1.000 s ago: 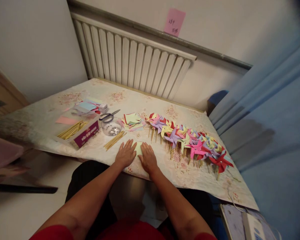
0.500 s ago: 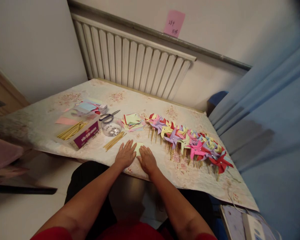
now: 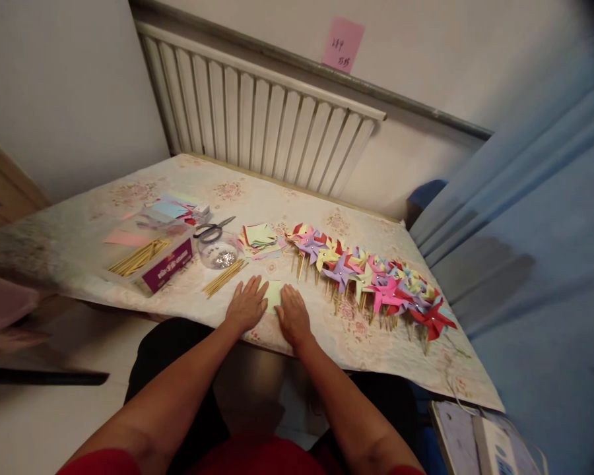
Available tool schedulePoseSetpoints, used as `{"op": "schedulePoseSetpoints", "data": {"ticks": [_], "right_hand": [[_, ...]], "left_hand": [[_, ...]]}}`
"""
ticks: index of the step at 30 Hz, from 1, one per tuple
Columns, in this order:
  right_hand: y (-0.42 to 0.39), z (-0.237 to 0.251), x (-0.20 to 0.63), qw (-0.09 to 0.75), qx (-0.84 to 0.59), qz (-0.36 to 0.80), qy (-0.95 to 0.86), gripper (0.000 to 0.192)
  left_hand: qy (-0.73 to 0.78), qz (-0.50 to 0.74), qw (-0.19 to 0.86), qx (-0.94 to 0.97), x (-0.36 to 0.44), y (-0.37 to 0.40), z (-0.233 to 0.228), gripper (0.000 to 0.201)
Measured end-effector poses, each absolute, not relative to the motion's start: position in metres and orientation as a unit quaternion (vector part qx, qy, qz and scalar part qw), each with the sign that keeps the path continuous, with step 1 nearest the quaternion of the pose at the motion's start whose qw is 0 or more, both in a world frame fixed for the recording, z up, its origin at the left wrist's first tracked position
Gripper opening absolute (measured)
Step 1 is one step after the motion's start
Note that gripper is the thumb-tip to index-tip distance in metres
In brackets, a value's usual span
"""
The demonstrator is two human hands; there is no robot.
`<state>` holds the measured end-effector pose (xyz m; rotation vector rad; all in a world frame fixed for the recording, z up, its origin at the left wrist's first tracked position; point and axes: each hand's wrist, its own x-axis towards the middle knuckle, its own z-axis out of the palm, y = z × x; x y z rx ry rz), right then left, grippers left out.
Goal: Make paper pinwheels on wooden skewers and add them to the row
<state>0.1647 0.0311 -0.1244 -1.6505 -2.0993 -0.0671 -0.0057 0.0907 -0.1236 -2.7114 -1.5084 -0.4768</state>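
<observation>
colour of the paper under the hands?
Pale yellow-green paper, flat under both hands; head view, the only one, shows it.

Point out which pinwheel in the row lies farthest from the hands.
The red pinwheel at the right end of the row, near the table's right edge. The others stretch leftward from it toward the paper stack, closer to the left hand and right hand.

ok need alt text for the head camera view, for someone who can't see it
Seen from above, a person's left hand and right hand press flat on a pale green paper square at the near edge of a floral-clothed table. A row of colourful paper pinwheels lies to the right; scissors and wooden sticks lie to the left.
</observation>
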Motion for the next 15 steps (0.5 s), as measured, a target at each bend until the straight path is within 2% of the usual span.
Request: {"op": "schedulePoseSetpoints", "data": {"ticks": [4, 15], "right_hand": [[0.0296, -0.1201, 0.1625, 0.205, -0.536, -0.008, -0.819, 0.047], [0.035, -0.124, 0.1586, 0.198, -0.601, 0.001, -0.774, 0.041]], "left_hand": [[-0.479, -0.152, 0.003, -0.864, -0.006, 0.0905, -0.1238, 0.053], [-0.477, -0.15, -0.003, -0.866, -0.0063, 0.0903, -0.1219, 0.052]]}}
